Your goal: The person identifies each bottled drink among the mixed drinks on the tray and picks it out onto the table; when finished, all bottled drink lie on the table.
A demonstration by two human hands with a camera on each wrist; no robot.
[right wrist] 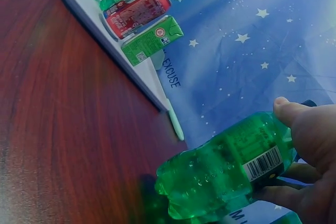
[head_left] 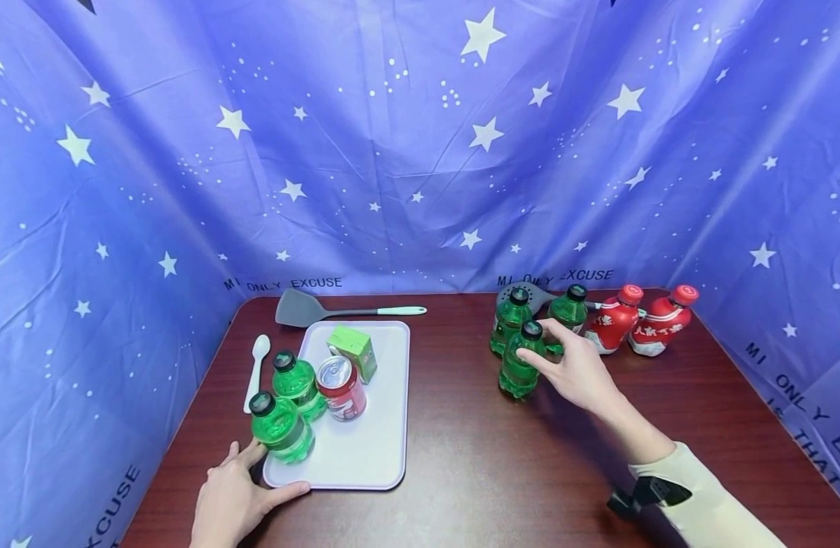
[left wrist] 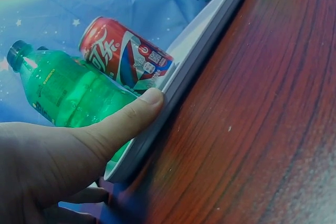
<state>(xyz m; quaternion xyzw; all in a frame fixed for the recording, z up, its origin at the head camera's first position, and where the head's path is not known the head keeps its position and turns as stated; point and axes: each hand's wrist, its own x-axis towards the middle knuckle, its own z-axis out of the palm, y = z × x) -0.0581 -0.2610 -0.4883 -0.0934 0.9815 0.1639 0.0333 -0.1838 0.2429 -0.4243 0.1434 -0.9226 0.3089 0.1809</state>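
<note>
My right hand (head_left: 577, 369) grips a green soda bottle (head_left: 519, 371) near its neck, thumb on one side and fingers on the other. The bottle, black-capped, stands nearly upright beside other green bottles; in the right wrist view its barcode shows. My left hand (head_left: 231, 495) is at the near left corner of the white tray (head_left: 378, 457), thumb lying along the front rim and fingers spread by the left side. On the tray are two green bottles (head_left: 282, 434), a red cola can (head_left: 342, 390) and a green drink carton (head_left: 354, 350).
Behind the held bottle stand two more green bottles (head_left: 509, 316), with a grey slotted spoon (head_left: 536, 293) behind them. Two red bottles (head_left: 611, 323) are to their right. A grey spatula (head_left: 303, 308) lies beyond the tray, a white spoon (head_left: 255, 373) left of it. Starry cloth (head_left: 392, 190) surrounds the table.
</note>
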